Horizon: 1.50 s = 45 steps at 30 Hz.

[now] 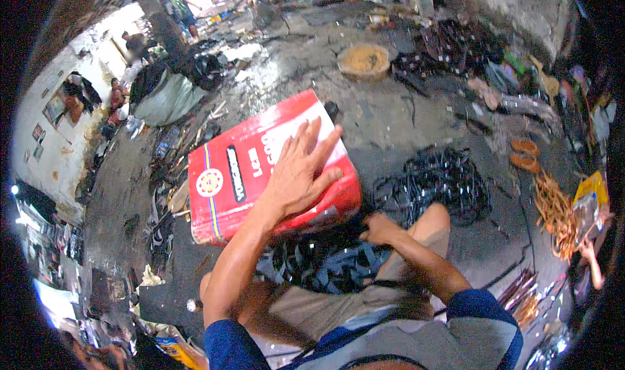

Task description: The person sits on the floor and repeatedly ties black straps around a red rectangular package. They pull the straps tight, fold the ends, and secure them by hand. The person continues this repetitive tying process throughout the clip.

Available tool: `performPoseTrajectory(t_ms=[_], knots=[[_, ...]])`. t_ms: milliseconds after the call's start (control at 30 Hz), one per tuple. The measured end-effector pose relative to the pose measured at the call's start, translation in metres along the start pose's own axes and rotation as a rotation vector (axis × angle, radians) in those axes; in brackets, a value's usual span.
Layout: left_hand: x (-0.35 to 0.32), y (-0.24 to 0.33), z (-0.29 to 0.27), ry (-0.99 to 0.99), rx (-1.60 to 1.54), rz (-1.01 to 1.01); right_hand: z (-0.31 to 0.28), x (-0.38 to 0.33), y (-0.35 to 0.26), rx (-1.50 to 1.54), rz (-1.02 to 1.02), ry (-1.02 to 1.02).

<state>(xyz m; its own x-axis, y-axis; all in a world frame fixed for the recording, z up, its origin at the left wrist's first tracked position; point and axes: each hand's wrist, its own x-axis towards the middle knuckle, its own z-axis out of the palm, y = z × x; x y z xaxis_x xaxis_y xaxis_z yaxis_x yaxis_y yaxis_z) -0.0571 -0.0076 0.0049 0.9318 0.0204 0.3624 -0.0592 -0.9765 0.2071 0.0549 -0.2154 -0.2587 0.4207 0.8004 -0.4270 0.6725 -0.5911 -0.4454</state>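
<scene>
A large red and white box-shaped container (pixel 260 135) with printed sides stands tilted in front of me. My left hand (pixel 303 168) lies flat across its upper face, fingers spread. Close to the container's lower right corner, my right hand (pixel 383 229) is closed, its fingers curled; whatever they hold is hidden. Dark and bluish strips (pixel 332 266) lie between my bent legs, below the container. A heap of shiny black strips (pixel 443 181) rests on the floor just beyond my right hand.
A round wooden block (pixel 363 61) sits farther ahead. Orange sandals (pixel 525 155) and a pile of tan strips (pixel 553 217) lie at the right. Another person's hand (pixel 589 249) shows at the right rim. Dark scraps (pixel 456 47) cover the far right floor; people are in the far left background.
</scene>
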Motion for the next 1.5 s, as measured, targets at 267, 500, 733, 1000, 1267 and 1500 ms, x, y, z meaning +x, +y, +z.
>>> performPoseTrajectory(t_ms=[267, 500, 733, 1000, 1267, 1500], knots=[[-0.134, 0.105, 0.034, -0.079, -0.46, -0.288, 0.106, -0.054, -0.049, 0.122, -0.665, 0.011], [-0.193, 0.102, 0.069, 0.022, -0.936, -0.869, -0.142, -0.164, -0.101, 0.298, -0.774, 0.299], [-0.182, 0.076, 0.011, 0.295, -0.826, -0.61, -0.191, -0.179, -0.065, -0.029, -0.41, 0.225], [-0.134, 0.105, -0.002, 0.043, -0.372, -0.404, -0.132, -0.157, -0.139, 0.673, -0.703, -0.105], [-0.162, 0.019, -0.131, 0.269, -0.416, -0.574, -0.142, -0.146, -0.102, 0.944, -0.456, 0.104], [-0.219, -0.094, -0.204, -0.008, -0.594, -0.777, -0.237, -0.118, -0.129, 0.581, -0.531, -0.012]])
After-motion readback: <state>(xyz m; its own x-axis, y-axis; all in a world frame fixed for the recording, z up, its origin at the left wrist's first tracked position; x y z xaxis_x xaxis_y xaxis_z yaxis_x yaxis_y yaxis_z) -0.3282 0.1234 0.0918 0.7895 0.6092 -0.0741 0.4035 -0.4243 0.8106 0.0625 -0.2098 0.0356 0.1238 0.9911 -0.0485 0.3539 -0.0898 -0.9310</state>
